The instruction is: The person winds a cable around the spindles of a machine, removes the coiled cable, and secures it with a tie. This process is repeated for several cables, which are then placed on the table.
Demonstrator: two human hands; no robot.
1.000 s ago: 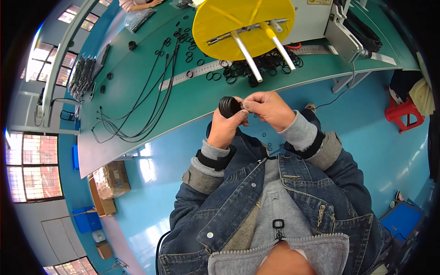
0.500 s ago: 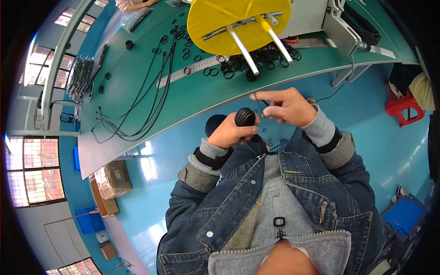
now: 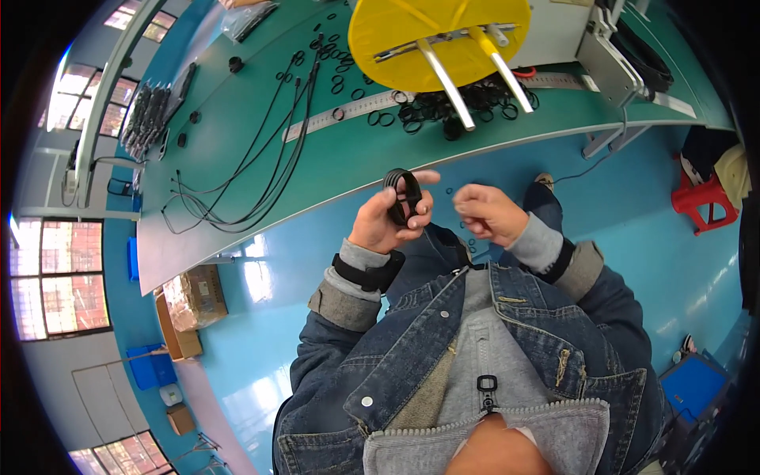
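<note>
In my left hand is a coiled black cable, gripped by its side, with the loop's opening turned toward my right. One finger of that hand points out past the coil, and the others wrap round it. Just to the right, apart from the coil, my right hand has its fingers curled together; whatever is between them is hidden. Both hands are in front of the green table's near edge, above my lap.
On the green table lie long black cables, a steel ruler and a pile of black rings. A yellow disc with metal rods overhangs the near edge. A red stool stands at right.
My left hand has turned the coil so that its opening shows. The right hand has dropped a little, its previously outstretched finger now curled in. The view has shifted slightly.
</note>
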